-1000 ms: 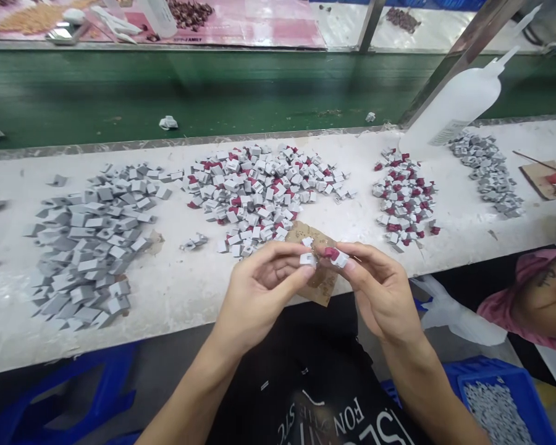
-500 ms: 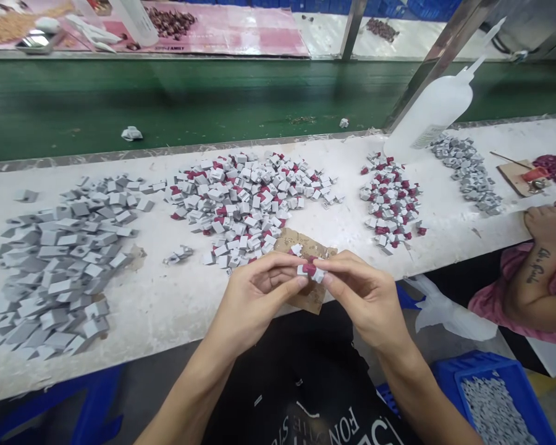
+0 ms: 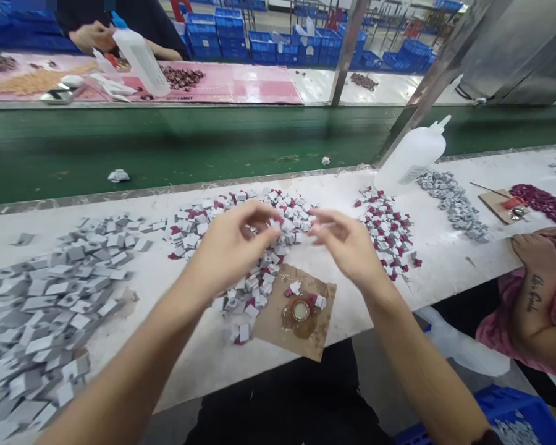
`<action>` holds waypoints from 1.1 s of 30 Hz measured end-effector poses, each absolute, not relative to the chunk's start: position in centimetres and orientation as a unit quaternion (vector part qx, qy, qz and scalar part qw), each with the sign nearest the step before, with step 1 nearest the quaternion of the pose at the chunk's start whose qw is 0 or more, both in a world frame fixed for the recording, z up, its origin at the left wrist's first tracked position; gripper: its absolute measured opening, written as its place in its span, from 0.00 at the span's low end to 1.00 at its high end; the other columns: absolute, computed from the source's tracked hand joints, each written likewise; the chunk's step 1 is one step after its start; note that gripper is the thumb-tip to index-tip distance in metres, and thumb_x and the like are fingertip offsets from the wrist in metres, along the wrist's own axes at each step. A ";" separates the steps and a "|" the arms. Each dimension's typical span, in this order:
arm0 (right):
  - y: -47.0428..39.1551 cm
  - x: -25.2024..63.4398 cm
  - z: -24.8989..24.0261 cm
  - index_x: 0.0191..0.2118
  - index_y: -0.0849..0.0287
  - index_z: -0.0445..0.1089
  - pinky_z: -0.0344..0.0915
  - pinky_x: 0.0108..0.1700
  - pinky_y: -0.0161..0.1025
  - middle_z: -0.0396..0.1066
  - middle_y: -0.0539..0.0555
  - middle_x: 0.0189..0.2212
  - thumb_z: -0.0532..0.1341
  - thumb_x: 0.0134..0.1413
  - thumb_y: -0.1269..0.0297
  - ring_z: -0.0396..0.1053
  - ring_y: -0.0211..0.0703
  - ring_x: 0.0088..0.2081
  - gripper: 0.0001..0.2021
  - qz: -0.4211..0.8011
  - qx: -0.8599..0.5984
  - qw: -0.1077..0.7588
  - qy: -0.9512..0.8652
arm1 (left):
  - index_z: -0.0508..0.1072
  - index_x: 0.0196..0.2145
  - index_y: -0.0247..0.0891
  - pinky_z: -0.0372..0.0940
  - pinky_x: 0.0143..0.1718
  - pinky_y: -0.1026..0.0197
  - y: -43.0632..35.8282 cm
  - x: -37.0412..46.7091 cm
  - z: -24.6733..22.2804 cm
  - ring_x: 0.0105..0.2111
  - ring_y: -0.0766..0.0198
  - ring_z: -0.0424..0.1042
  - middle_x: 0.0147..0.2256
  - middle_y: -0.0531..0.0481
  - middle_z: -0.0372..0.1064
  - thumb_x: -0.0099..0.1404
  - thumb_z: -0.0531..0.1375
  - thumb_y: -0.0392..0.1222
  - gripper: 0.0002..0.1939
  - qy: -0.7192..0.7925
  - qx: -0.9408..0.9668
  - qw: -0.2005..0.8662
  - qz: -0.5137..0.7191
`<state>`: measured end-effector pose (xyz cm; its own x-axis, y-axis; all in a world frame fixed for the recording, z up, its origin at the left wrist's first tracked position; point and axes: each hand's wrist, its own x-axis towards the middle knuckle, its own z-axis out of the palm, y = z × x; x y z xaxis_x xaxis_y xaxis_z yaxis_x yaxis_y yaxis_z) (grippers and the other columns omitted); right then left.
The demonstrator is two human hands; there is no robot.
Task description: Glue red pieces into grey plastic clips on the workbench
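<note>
Can see at far left a wide spread of plain gray blocks (image 3: 50,287) on the white worktable (image 3: 180,383), with no maroon visible on them. Next, can make out the left hand (image 3: 231,244) over the middle pile of gray-and-maroon pieces (image 3: 194,225), thumb and fingers curled close around a small gap. Cannot tell, through blur, whether anything is pinched there. Below, can find a brown cardboard square (image 3: 271,324) bearing a round cap (image 3: 301,310) in a wet patch, plus two small gray-and-maroon pieces (image 3: 320,301) beside the cap. Further right, can see the right hand (image 3: 345,244) apart from the left, fingertips near the thumb; again cannot tell if gripping. Beyond, can spot the smaller pile of gray-and-maroon pieces (image 3: 389,232) and a white squeeze bottle (image 3: 412,154). Would judge the work partway along: many two-colored pieces apparently joined, many plain blocks apparently unjoined.
</note>
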<state>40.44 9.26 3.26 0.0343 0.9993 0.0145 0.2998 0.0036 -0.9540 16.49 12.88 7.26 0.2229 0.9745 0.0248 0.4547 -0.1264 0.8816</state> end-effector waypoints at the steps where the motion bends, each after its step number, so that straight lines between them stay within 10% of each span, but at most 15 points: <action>1: 12.3 41.0 3.1 0.68 0.50 0.82 0.87 0.54 0.53 0.84 0.60 0.59 0.69 0.76 0.62 0.85 0.50 0.47 0.20 0.340 -0.621 0.419 -0.568 | 0.87 0.45 0.41 0.80 0.50 0.45 15.7 16.5 7.4 0.42 0.49 0.83 0.44 0.41 0.86 0.69 0.74 0.40 0.07 0.559 0.676 0.356 0.321; 6: 26.7 43.0 2.1 0.67 0.60 0.80 0.69 0.76 0.60 0.73 0.68 0.71 0.64 0.73 0.76 0.76 0.57 0.67 0.22 0.232 -0.686 0.394 -0.566 | 0.79 0.40 0.33 0.72 0.61 0.40 28.0 16.8 5.7 0.48 0.48 0.81 0.42 0.40 0.83 0.72 0.68 0.37 0.04 0.635 0.645 0.296 0.305; 11: 33.4 43.2 1.2 0.67 0.56 0.77 0.78 0.67 0.63 0.75 0.62 0.69 0.72 0.77 0.55 0.77 0.60 0.66 0.20 0.246 -0.704 0.362 -0.560 | 0.77 0.36 0.37 0.73 0.62 0.39 34.7 16.9 2.3 0.48 0.50 0.80 0.41 0.41 0.82 0.68 0.74 0.32 0.09 0.665 0.627 0.292 0.283; 16: 33.2 42.5 1.7 0.59 0.60 0.81 0.81 0.63 0.57 0.83 0.62 0.58 0.71 0.77 0.59 0.83 0.55 0.58 0.14 0.327 -0.666 0.404 -0.535 | 0.80 0.49 0.35 0.70 0.67 0.35 35.6 16.3 2.1 0.60 0.45 0.77 0.56 0.38 0.79 0.73 0.72 0.37 0.09 0.677 0.617 0.277 0.292; 19: 29.6 41.5 2.9 0.61 0.60 0.81 0.84 0.61 0.53 0.86 0.62 0.52 0.68 0.77 0.63 0.87 0.53 0.54 0.13 0.394 -0.604 0.448 -0.529 | 0.79 0.50 0.35 0.65 0.70 0.33 32.5 16.5 4.1 0.64 0.39 0.74 0.61 0.30 0.77 0.69 0.69 0.29 0.13 0.639 0.638 0.281 0.325; 26: 14.1 38.1 4.9 0.48 0.49 0.89 0.88 0.52 0.51 0.89 0.55 0.49 0.83 0.58 0.50 0.87 0.51 0.48 0.16 0.553 -0.413 0.550 -0.470 | 0.83 0.50 0.40 0.76 0.57 0.51 15.8 17.5 7.2 0.51 0.55 0.83 0.49 0.43 0.85 0.75 0.69 0.42 0.09 0.401 0.677 0.437 0.437; 33: -0.4 38.6 4.6 0.46 0.47 0.93 0.87 0.35 0.40 0.88 0.58 0.40 0.82 0.61 0.51 0.88 0.54 0.38 0.11 0.503 -0.498 0.432 -0.559 | 0.84 0.52 0.45 0.78 0.47 0.54 -0.9 15.5 4.6 0.43 0.57 0.82 0.45 0.46 0.83 0.80 0.68 0.44 0.07 0.463 0.620 0.468 0.426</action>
<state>38.62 -0.45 4.64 -0.1307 0.9913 -0.0180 0.1214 -0.0021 -0.9926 15.48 -0.95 4.60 0.2078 0.9736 0.0944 0.1753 -0.1320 0.9756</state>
